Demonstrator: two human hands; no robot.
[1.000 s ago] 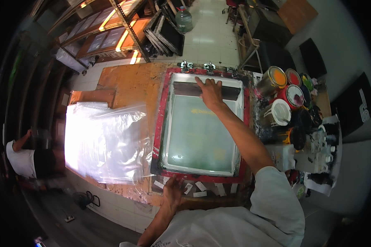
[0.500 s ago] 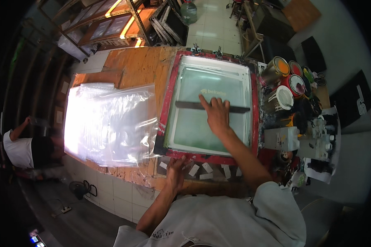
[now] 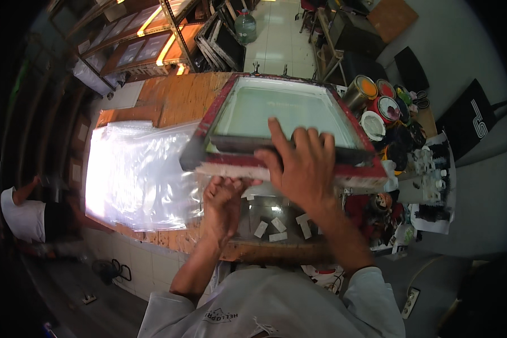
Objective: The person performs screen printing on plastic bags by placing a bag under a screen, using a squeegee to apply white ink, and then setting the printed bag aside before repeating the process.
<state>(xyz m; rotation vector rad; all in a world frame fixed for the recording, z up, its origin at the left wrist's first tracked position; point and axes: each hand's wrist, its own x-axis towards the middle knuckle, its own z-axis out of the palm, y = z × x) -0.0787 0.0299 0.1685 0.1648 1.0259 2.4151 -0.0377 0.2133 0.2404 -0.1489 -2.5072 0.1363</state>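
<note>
A red-framed printing screen [image 3: 219, 104] with a pale green mesh is tilted up at its near edge over the wooden table [image 3: 174, 98]. My right hand [image 3: 298, 163] grips a dark squeegee [image 3: 231, 143] against the near rail of the frame. Under that raised edge, my left hand [image 3: 225, 200] is shut on the frame's underside. Below the screen I see a glass base [image 3: 265, 211] with small white tape pieces.
A stack of clear plastic sheets [image 3: 141, 174] lies to the left of the screen. Several open ink cans [image 3: 377, 104] crowd the right side. Racks of screens [image 3: 135, 45] stand at the back. Another person [image 3: 22, 214] stands at far left.
My right hand pulled the squeegee from the far end of the screen to the near rail. The screen, flat before, is now lifted at its near edge by my left hand.
</note>
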